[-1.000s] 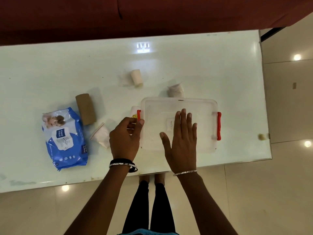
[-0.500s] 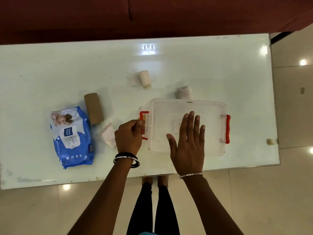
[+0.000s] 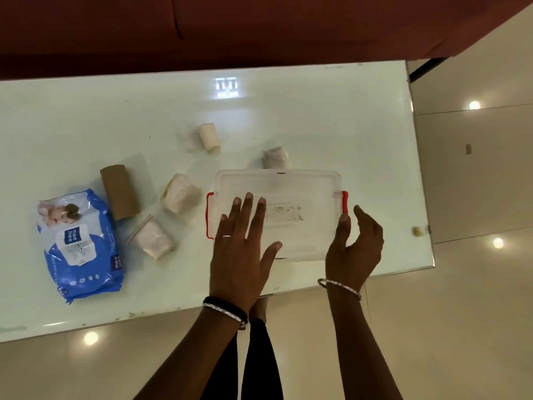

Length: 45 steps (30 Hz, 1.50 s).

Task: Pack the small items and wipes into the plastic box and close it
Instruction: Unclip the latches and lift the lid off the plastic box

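Note:
A clear plastic box (image 3: 300,186) with its lid on and red side latches stands near the table's front edge. My left hand (image 3: 240,249) lies flat on the left part of the lid, fingers spread. My right hand (image 3: 356,249) is at the box's front right corner, thumb against the edge near the right red latch (image 3: 345,202), fingers curled open. Left of the box lie a blue wipes pack (image 3: 79,246), a brown cardboard roll (image 3: 119,192), and two small white bagged packets (image 3: 180,193) (image 3: 153,239). Behind the box are a white roll (image 3: 209,137) and another white packet (image 3: 275,158).
The glossy white table (image 3: 317,116) ends just right of the box, with a small beige object (image 3: 418,231) at its right edge. A dark red sofa runs along the far side. Tiled floor and my legs show below the front edge.
My left hand moved from the left latch onto the lid. My right hand left the lid for the front right corner. The left latch is swung out and a packet beside it is uncovered.

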Tool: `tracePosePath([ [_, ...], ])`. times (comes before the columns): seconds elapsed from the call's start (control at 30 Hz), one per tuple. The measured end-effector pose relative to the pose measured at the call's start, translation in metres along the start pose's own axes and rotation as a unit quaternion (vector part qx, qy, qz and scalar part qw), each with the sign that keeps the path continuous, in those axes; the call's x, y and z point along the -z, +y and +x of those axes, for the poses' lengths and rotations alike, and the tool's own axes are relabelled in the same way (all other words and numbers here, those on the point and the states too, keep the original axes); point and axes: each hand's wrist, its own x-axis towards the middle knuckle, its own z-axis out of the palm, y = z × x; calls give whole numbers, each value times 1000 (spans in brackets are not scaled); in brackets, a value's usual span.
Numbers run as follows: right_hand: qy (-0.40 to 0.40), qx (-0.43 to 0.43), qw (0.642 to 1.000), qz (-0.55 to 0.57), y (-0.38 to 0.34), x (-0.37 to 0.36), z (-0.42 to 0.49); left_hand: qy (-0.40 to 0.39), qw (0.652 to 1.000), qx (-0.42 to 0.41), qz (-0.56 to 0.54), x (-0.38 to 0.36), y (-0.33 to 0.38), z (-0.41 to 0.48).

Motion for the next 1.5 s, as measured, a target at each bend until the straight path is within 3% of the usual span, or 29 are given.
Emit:
tracePosePath([
  [0.07, -35, -31, 999, 17, 9, 0, 11, -44, 998, 19, 36, -10, 7, 2],
  [0.17, -98, -12, 995, -35, 22, -6, 17, -54, 995, 34, 70, -19, 7, 3],
  [0.33, -77, -1, 995, -63, 27, -17, 18, -63, 995, 33, 77, -24, 4, 3],
  [0.4, -78, -35, 996, -41, 30, -18, 28, -65, 994, 32, 82, -24, 3, 3],
  [0.57, -208, -152, 966, 21, 47, -15, 51, -57, 996, 32, 65, -23, 5, 4],
  [0.63, -226, -194, 954, 30, 46, -12, 52, -55, 996, 31, 61, -22, 6, 4],
  [0.73, -99, -158, 982, -14, 31, -7, 40, -43, 998, 30, 34, -16, 8, 3],
  [0.83, 21, 45, 996, -68, -10, -3, 18, 16, 996, 40, -74, -4, 7, 2],
  [0.97, -61, 228, 971, -44, -61, -21, -23, 204, 949, 109, -215, 16, -21, 2],
  [1.07, -180, 301, 935, -53, -87, -41, -52, 257, 912, 213, -238, 24, -49, 5],
  [1.13, -256, 335, 900, -115, -95, -53, -64, 213, 870, 327, -302, 23, -67, 8],
  [1.2, -304, 342, 869, -189, -98, -61, -69, 99, 793, 423, -428, 21, -84, 12],
  [1.27, -326, 338, 848, -247, -99, -67, -73, 6, 722, 450, -525, 21, -95, 14],
  [1.4, -323, 326, 836, -300, -106, -75, -79, -65, 727, 405, -550, 18, -99, 13],
  [1.5, -318, 322, 830, -328, -115, -80, -82, -46, 717, 398, -571, 16, -97, 15],
])
